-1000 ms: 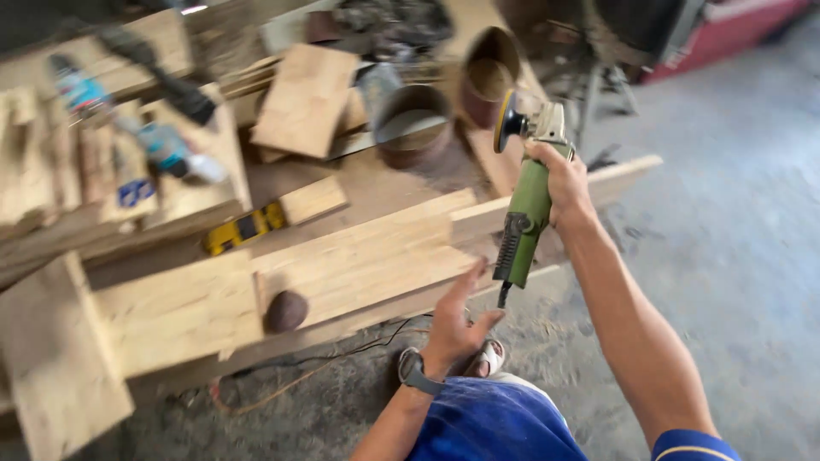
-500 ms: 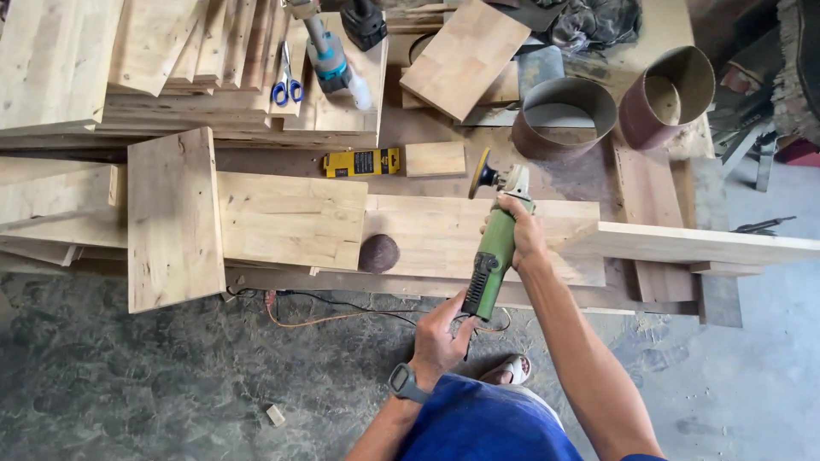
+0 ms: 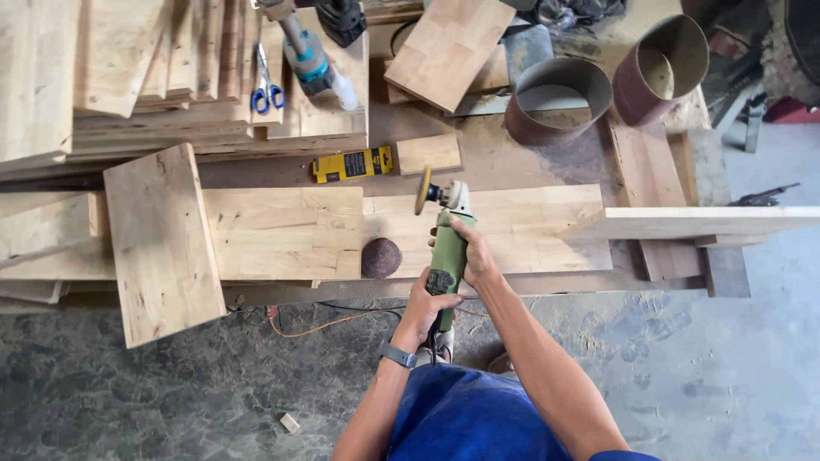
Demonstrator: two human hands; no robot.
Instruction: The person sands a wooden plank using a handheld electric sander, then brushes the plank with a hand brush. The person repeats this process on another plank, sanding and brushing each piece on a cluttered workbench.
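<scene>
Shifted left: green grinder (image 3: 447, 248), both hands (image 3: 427, 309) gripping, above pale plank (image 3: 512, 226).

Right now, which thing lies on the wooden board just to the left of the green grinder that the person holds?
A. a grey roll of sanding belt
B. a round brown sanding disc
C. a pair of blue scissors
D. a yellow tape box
B: the round brown sanding disc lies on the wooden board just left of the green grinder, which the right hand and left hand both grip.
</scene>
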